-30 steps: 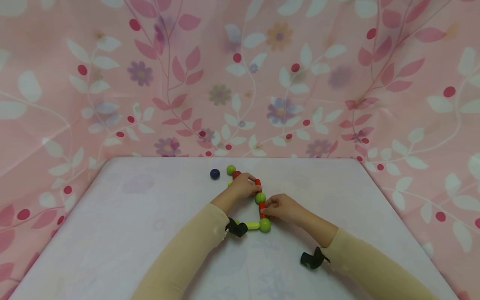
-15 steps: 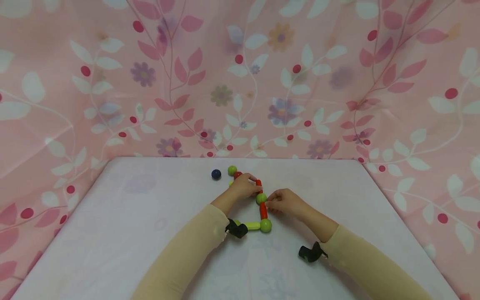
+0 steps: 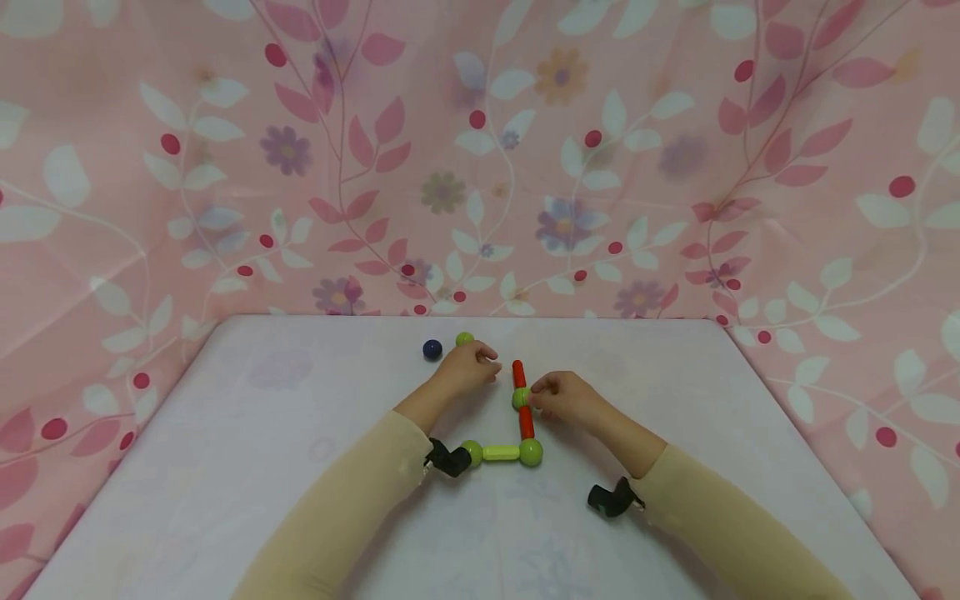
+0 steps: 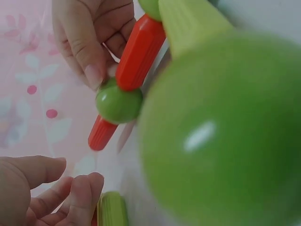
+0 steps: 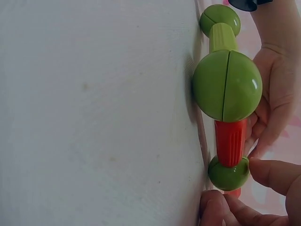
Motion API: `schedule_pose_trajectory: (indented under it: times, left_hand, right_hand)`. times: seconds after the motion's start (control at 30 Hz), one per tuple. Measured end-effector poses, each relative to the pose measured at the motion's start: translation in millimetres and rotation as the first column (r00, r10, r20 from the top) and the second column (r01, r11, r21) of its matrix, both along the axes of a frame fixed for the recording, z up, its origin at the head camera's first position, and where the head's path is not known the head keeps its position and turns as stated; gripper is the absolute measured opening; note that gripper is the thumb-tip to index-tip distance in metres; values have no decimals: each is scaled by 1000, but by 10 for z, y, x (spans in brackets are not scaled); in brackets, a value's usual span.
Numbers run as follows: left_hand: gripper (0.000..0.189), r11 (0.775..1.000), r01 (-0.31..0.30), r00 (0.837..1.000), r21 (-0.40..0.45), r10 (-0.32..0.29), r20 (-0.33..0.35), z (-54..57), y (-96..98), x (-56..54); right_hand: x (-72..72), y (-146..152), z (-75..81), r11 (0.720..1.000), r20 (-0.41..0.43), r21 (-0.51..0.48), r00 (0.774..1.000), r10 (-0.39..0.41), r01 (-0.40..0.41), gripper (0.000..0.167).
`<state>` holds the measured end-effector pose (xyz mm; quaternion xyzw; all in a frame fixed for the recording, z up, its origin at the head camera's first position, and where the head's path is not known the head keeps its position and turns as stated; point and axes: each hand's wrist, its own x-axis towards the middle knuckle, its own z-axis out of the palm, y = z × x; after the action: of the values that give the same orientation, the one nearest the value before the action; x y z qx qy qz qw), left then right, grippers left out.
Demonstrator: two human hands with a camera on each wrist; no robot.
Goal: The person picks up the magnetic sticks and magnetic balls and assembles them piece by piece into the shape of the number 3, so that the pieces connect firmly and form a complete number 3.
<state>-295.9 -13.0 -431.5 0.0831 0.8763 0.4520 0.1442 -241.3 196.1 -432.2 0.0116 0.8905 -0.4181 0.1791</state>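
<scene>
An L-shaped chain of toy rods and balls lies on the table. A yellow-green rod joins two green balls along its near side. From the corner ball a red rod leads to a middle green ball, with another red rod beyond. My right hand pinches the middle ball between thumb and fingers. Left of the far rod, my left hand is held with thumb and fingers apart, holding nothing. Past its fingertips the left wrist view shows a loose yellow-green rod and a sliver of red.
At the back of the table sit a dark blue ball and a green ball, partly behind my left hand. A floral pink cloth hangs behind. Black wrist cameras jut from both sleeves.
My left hand has let go of the far red rod and moved left. My right hand has shifted from the nearer red rod up to the middle green ball.
</scene>
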Motion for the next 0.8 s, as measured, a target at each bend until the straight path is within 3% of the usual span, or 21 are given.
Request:
schedule_pose_trajectory:
  times: [0.17, 0.47, 0.67, 0.8]
  left_hand:
    - [20, 999, -33, 998, -10, 32, -56, -1, -138, -77]
    - [24, 994, -103, 991, 39, 105, -77, -33, -271, -240]
    - [26, 995, -93, 988, 45, 98, -119, -102, -292, -302]
    - [27, 994, -107, 984, 5, 106, -141, -108, -260, -293]
  right_hand:
    - [-33, -41, -20, 999, 10, 28, 1000, -20, 20, 32]
    - [-62, -82, -52, 998, 24, 54, 999, -29, 28, 32]
    - [-44, -91, -44, 998, 31, 63, 999, -29, 27, 30]
    - [-24, -93, -36, 998, 24, 57, 999, -21, 20, 31]
